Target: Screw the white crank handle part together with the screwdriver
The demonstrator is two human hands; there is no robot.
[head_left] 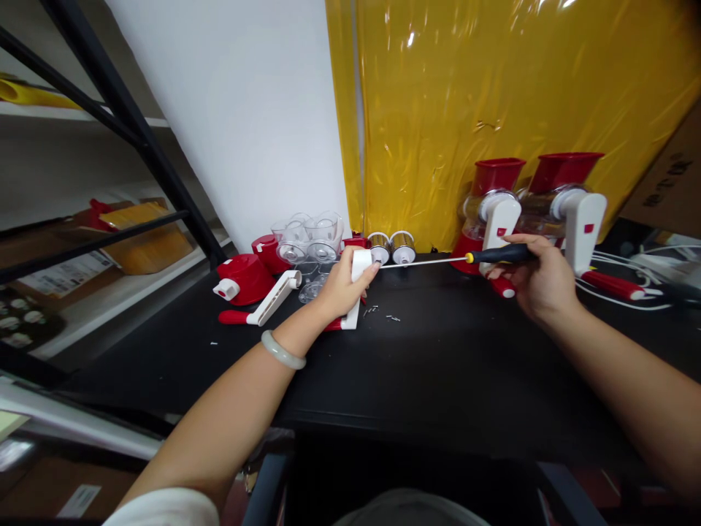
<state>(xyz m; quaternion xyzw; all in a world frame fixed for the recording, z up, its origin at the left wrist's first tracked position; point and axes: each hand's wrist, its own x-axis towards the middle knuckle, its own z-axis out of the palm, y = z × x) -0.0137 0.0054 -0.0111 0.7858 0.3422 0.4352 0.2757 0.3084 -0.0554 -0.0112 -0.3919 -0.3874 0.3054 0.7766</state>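
My left hand (340, 291) is closed round a white crank handle (351, 318) with a red grip, held above the black table. In my right hand (541, 281) is a screwdriver (501, 254) with a black and yellow handle. Its long shaft lies level, pointing left, and the tip reaches the upper end of the crank handle by my left thumb. Whether the tip sits on a screw is too small to tell. Several small screws (393, 318) lie on the table just right of the crank handle. A second crank handle (277, 298) rests to the left.
Red bases (245, 279), clear plastic housings (323, 235) and two metal grater drums (402, 247) stand along the back. Two assembled rotary graters (569, 197) stand at the right, near white cables (624, 294). A black-framed shelf (147, 153) rises at the left.
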